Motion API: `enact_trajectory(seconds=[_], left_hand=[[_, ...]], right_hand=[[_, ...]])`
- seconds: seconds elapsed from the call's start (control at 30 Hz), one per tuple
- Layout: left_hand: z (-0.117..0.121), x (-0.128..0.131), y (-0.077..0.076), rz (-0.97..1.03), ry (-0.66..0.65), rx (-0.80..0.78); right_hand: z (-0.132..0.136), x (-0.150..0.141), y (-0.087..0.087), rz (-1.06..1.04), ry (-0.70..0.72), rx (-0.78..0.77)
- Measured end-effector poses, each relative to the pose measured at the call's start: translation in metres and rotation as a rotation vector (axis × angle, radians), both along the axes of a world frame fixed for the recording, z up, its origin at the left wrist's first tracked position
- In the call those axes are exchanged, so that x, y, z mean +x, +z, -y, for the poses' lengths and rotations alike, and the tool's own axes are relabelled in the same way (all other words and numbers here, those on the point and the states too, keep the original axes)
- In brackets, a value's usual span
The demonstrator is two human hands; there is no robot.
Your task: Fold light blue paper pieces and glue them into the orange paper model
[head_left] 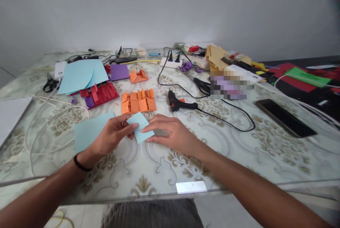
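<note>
In the head view, the left hand (113, 128) was gripping a small blue paper (138, 118) by its left side, with the thumb lying on top and the other fingers mostly behind it. The right hand (174, 132) was also closed on this paper, pinching it near its right corner between thumb and fingers. The paper was in the air between the two hands, above the near part of the table (156, 185). It showed a crease or an edge across it, so I judge that it was in the middle of folding by hand. Such thin paper seemed to call for a steady left hold, edges well matched, and a light but firm press from the right fingers.

A larger blue sheet (89, 132) lay flat beside the left hand, partly under it. Just beyond the hands stood the orange folded pieces (138, 102), and behind these, to the left, was the red folded row (102, 95). The glue gun (174, 103) rested on the table to the right of the orange ones, touched by neither hand.
</note>
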State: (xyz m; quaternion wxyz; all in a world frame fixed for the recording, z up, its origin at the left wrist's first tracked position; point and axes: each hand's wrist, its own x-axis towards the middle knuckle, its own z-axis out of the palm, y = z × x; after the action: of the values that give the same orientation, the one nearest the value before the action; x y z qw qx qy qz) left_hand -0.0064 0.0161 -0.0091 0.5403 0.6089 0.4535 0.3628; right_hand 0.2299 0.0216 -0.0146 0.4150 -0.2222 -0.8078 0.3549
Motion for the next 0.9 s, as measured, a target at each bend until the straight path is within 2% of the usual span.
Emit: enact_trajectory(seconds=[0.1,0.3,0.57,0.73,0.9], left_hand=[[0.001,0.001,0.002,0.006,-0.008,-0.029],[0.004,0.003,0.003,0.028,-0.079,-0.042],[0.009,-0.001,0.004,-0.154,-0.262,0.055],[0.009,-0.001,0.005,-0.209,-0.298,0.063],[0.010,0.001,0.006,-0.255,-0.297,-0.002]], right_hand=[[0.000,0.000,0.001,-0.019,0.012,-0.042],[-0.002,0.001,0.000,-0.009,0.020,-0.010],[0.003,0.001,0.003,0.094,-0.072,-0.160],[0.006,0.000,0.006,0.129,-0.123,-0.244],[0.009,-0.003,0.005,0.108,-0.135,-0.367]])
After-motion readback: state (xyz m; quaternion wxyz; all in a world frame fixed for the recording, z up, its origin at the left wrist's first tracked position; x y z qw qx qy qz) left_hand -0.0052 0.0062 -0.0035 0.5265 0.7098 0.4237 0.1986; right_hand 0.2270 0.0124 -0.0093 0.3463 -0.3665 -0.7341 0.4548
